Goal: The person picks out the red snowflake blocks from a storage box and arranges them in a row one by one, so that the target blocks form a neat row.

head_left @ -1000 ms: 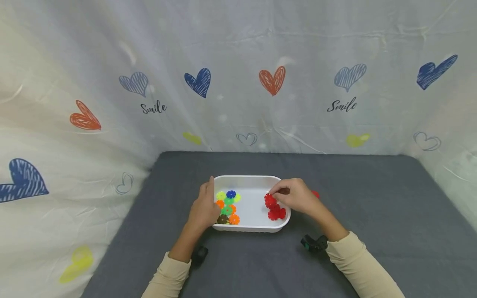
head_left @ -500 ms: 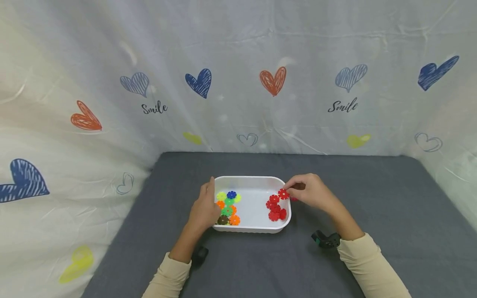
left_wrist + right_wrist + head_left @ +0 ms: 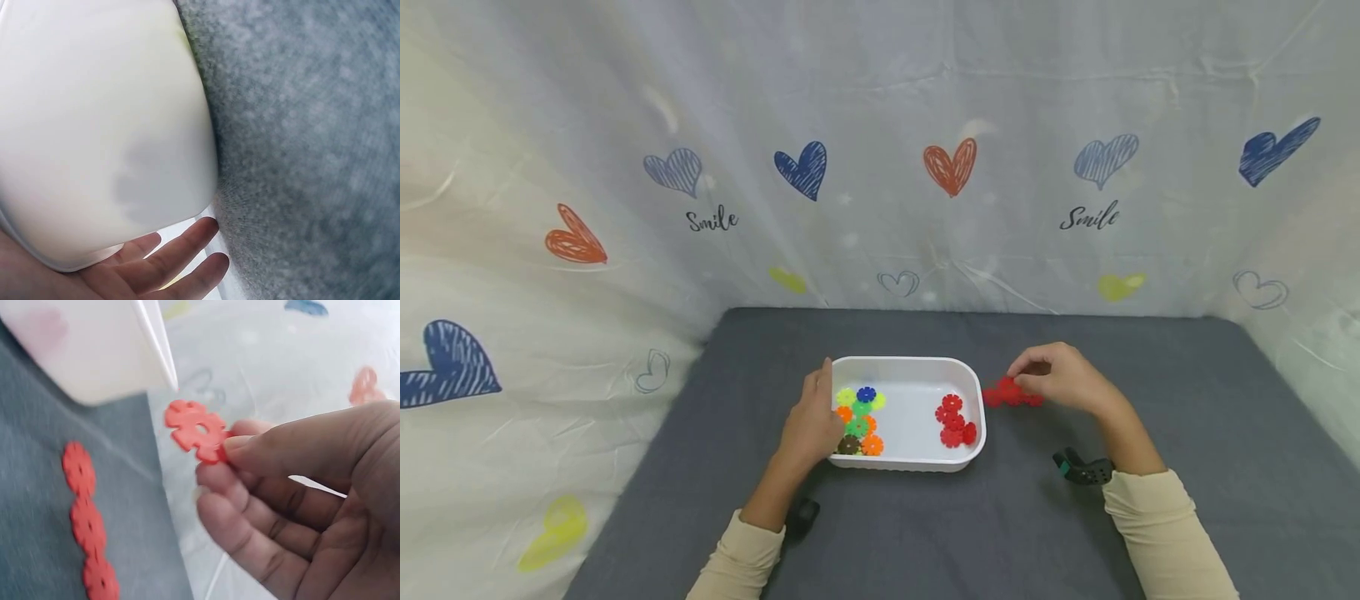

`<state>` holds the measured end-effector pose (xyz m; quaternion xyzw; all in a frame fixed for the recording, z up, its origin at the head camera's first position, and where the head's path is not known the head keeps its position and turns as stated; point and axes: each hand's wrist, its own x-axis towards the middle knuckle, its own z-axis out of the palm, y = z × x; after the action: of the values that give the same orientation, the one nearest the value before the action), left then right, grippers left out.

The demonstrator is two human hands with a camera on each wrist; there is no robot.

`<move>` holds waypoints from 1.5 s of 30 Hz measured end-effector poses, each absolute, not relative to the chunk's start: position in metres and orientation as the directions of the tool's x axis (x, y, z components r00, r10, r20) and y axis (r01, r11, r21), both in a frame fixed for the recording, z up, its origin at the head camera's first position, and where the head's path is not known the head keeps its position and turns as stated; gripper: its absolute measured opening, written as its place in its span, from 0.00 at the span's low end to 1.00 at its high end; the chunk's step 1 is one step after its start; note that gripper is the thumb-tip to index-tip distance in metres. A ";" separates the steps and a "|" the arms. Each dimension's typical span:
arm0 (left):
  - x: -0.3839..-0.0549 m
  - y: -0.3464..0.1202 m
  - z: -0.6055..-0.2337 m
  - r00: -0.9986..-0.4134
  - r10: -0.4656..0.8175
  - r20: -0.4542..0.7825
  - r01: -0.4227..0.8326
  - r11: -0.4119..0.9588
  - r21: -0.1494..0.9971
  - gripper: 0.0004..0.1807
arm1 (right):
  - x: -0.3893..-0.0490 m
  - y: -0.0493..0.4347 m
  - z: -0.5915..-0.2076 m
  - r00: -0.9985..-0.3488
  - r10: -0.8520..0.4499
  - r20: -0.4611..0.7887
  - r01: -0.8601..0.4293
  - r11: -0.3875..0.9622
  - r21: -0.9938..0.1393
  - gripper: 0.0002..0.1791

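My left hand (image 3: 811,421) grips the left end of a white tray (image 3: 906,417), its thumb at the rim. In the left wrist view its fingers (image 3: 181,253) lie against the tray's wall. To the tray's right, my right hand (image 3: 1063,377) pinches a red snowflake disc (image 3: 189,430) between thumb and fingertips. Below that hand a chain of joined red snowflake discs (image 3: 88,515) lies on the table, just outside the tray. Several red snowflake discs (image 3: 952,421) lie in the tray's right end.
In the tray's left end lie green (image 3: 857,427), orange (image 3: 872,445), yellow, blue (image 3: 867,394) and brown discs, partly hidden by the left hand. A dark grey cloth (image 3: 925,533) covers the table. A curtain printed with hearts (image 3: 950,167) hangs behind it.
My right hand has moved right, from over the red discs in the tray to above the chain on the table, carrying one red snowflake disc. The left hand and tray have stayed in place.
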<state>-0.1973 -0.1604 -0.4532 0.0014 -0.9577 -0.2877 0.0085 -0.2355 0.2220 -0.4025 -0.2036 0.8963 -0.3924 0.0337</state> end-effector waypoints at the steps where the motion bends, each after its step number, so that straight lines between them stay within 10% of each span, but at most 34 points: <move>1: -0.197 -0.160 -0.453 -1.000 -0.009 0.016 0.002 0.834 0.552 0.46 | -0.237 0.226 -0.403 -0.914 -0.396 0.084 -0.332 0.615 -0.715 0.05; 18: -0.198 -0.160 -0.454 -1.000 -0.007 0.029 0.010 0.848 0.529 0.46 | -0.247 0.281 -0.428 -0.923 -0.326 -0.202 -0.078 0.675 -0.734 0.08; 45: -0.197 -0.159 -0.451 -1.000 -0.009 0.016 0.001 0.846 0.533 0.47 | -0.254 0.282 -0.445 -0.945 -0.280 -0.167 -0.061 0.655 -0.753 0.10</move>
<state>-0.1969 -0.1592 -0.4506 0.0022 -0.9608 -0.2772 0.0088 -0.2539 0.2821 -0.4450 -0.0947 0.8995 -0.4045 0.1355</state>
